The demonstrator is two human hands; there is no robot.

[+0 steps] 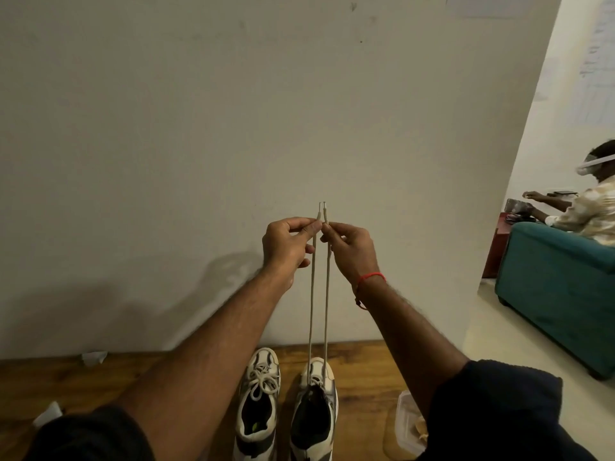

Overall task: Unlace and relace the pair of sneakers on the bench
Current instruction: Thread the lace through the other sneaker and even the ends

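Two white and dark sneakers stand side by side on the wooden bench (366,371), toes toward the wall. The left sneaker (258,400) is laced and tied in a bow. The right sneaker (314,410) has its lace (318,311) threaded only near the toe; both strands rise straight up, taut and parallel. My left hand (288,246) pinches the left strand just below its tip. My right hand (349,249) pinches the right strand at the same height. The two lace tips stand level above my fingers.
A plain wall rises right behind the bench. Crumpled paper bits (95,357) lie on the bench at the left. A clear plastic container (407,424) sits by my right arm. At the far right a person sits on a teal sofa (559,294).
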